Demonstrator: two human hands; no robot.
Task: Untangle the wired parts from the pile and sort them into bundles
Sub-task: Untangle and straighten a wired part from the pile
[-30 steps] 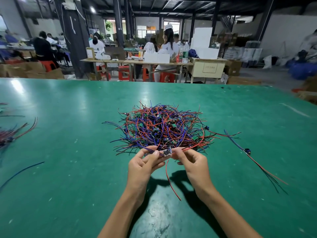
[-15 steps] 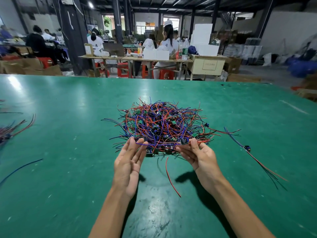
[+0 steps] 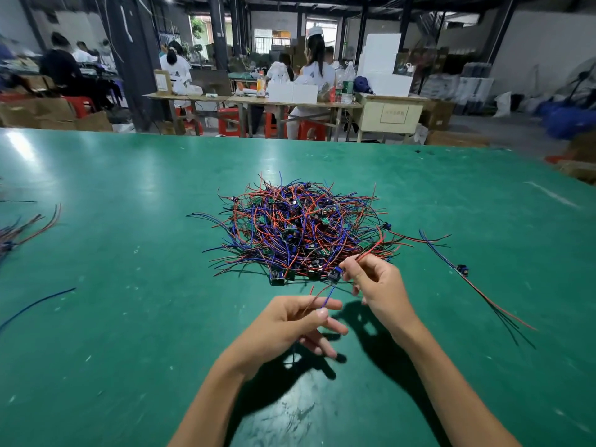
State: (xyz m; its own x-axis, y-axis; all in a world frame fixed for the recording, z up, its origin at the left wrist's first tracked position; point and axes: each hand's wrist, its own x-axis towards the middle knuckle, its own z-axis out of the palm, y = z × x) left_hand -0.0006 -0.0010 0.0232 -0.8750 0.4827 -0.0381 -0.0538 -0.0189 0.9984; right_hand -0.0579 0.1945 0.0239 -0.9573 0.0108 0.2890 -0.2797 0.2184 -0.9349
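Note:
A tangled pile (image 3: 300, 230) of red and blue wired parts with small green boards lies on the green table (image 3: 129, 285). In front of the pile, one wired part (image 3: 335, 274) with a small blue block hangs between my hands above the table. My right hand (image 3: 375, 288) pinches it beside the block, and its red wire sticks out up and to the right. My left hand (image 3: 290, 324) pinches the lower ends of its red and blue wires between thumb and forefinger, the other fingers spread.
A separated wired part (image 3: 462, 270) with long trailing wires lies to the right. A bundle of wires (image 3: 19, 230) sits at the left edge, with a loose blue wire (image 3: 35, 306) below it. People work at tables beyond the far edge.
Both hands pulled back from the pile toward me. The right hand drew one part free, and the left hand, flat and open half a second ago, now pinches its wire ends.

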